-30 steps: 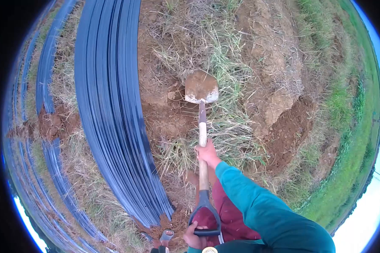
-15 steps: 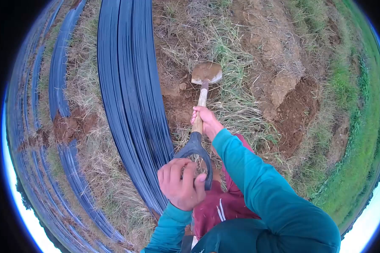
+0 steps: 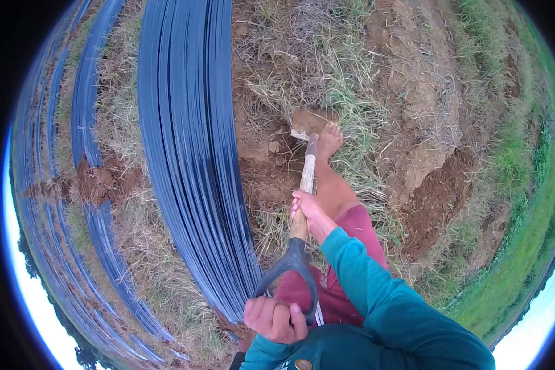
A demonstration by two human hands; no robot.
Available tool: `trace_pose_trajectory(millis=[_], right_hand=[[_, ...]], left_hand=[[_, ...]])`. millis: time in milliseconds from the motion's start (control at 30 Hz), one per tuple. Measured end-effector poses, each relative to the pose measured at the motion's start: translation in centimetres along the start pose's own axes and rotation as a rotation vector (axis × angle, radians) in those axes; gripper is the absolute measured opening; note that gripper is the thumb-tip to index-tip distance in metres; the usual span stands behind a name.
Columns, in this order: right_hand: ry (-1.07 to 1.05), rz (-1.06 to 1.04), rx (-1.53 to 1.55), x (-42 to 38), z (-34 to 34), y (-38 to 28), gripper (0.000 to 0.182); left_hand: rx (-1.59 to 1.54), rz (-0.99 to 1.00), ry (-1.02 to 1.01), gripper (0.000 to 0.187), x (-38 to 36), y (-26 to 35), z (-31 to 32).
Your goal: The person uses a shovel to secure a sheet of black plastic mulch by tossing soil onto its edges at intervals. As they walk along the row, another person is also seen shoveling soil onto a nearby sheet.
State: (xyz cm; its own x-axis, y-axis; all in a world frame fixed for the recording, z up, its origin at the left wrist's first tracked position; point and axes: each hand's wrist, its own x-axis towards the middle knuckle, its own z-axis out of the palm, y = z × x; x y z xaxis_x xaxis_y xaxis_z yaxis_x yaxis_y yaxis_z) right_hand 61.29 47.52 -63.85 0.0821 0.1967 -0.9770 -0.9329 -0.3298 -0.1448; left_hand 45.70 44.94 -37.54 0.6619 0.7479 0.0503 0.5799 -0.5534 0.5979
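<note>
A shovel (image 3: 307, 179) with a wooden shaft, a dark D-shaped handle and a soil-covered blade (image 3: 311, 121) reaches away from my body. My left hand (image 3: 276, 319) is closed around the end bar of the D-handle, near my waist. Midway down the shaft my right hand (image 3: 309, 213) wraps the wood, above the metal socket. My bare foot (image 3: 330, 140) is at the right back edge of the blade, toes over it. The blade's front lies against soil and dry grass.
Left of the shovel runs a raised bed under shiny dark plastic film (image 3: 185, 111), with more covered rows beyond. A hollow of dug reddish soil (image 3: 441, 200) lies to the right. Green grass (image 3: 524, 240) grows along the far right, and loose clods (image 3: 274, 147) sit by the blade.
My bare foot has come forward to the blade. My left hand has closed more firmly on the handle, which sits lower and closer to my body; the right hand stays on the shaft.
</note>
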Motion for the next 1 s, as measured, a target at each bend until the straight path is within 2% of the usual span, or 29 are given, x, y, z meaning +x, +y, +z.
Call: trace_pose_trajectory(millis=[133,200,267,400,500,567,633,700,767,833,900,1000], right_hand=[[0.083,0.010,-0.018,6.1,3.4,-4.8,0.015],[0.046,-0.004,0.004,7.9,4.4,-6.4,0.015],[0.049,0.005,0.008,8.1,3.6,-5.4,0.014],[0.048,-0.046,-0.030,8.9,0.7,-2.4,0.013],[0.087,-0.027,-0.147,9.5,-1.3,-0.3,0.013],[0.094,-0.007,-0.185,10.0,0.3,-1.3,0.013],[0.037,0.006,-0.193,11.3,-0.6,-1.5,0.014],[0.001,0.009,-0.174,10.9,-3.5,0.2,0.015],[-0.062,-0.070,-0.262,11.9,-4.3,-1.0,0.015],[-0.106,-0.070,-0.355,8.9,-5.4,1.6,0.015],[-0.182,-0.005,-0.472,5.8,-5.4,2.8,0.016],[-0.220,-0.050,-0.246,2.3,-5.1,5.1,0.015]], left_hand=[[0.007,0.000,0.023,0.015,5.4,-5.6,5.1],[-0.001,0.041,0.048,0.018,6.9,-6.3,6.0],[-0.006,0.025,0.074,0.019,7.2,-6.4,5.4],[-0.171,-0.031,-0.062,0.027,2.9,-6.2,7.2],[-0.135,-0.149,0.084,0.032,-1.9,-7.4,9.4],[-0.141,-0.193,0.233,0.031,0.1,-8.3,10.6],[-0.145,-0.139,0.227,0.030,-0.8,-8.3,12.2],[-0.130,-0.060,0.108,0.027,-3.6,-7.7,12.5],[-0.164,0.006,0.161,0.023,-3.0,-5.5,12.7],[-0.125,-0.027,0.109,0.014,-3.8,-5.0,12.6],[0.099,-0.134,0.301,0.016,-3.9,-5.2,11.1],[-0.348,-0.798,0.445,0.030,-7.2,-7.0,13.6]])
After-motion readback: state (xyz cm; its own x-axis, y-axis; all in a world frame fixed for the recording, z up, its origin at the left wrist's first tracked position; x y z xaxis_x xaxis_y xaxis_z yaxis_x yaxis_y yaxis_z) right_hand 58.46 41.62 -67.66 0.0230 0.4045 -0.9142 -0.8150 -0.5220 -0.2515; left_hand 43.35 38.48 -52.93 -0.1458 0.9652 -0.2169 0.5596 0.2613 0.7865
